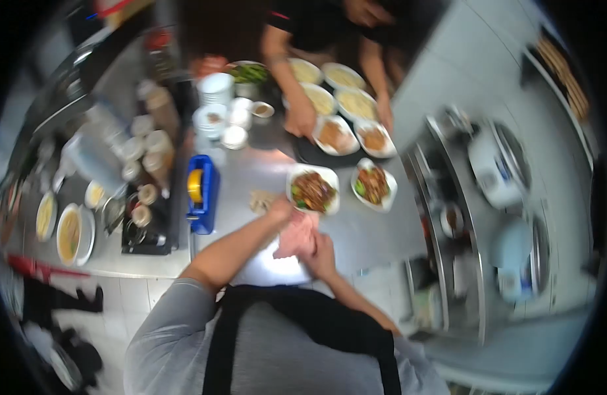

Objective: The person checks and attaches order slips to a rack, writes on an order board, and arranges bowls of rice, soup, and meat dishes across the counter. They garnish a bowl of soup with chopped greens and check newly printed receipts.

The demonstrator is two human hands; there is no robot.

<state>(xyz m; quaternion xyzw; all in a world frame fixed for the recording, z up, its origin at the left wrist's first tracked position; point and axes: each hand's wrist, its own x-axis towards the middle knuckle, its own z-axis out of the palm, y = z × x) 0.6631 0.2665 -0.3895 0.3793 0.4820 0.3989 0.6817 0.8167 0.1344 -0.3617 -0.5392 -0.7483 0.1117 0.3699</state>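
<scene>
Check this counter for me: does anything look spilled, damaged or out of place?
I see no clear spill or damage, though it's blurry. A small tan scrap lies loose on the counter, between the blue tape dispenser and your left hand. It seems odd outside any dish; I can't tell what it is.

Pink cloth (294, 238) was in R hand (321, 258)

L hand (283, 211) was at near rim of white bowl (330, 173) w/ meat & greens; exact contact unclear (blur). 2nd bowl (380, 206), similar food, sat to its right on steel counter (241, 191). Blue tape dispenser (203, 210) stood at left. Opp. side: co-worker's hands (300, 122) were at front bowls (383, 154) on dark tray (310, 157).
</scene>
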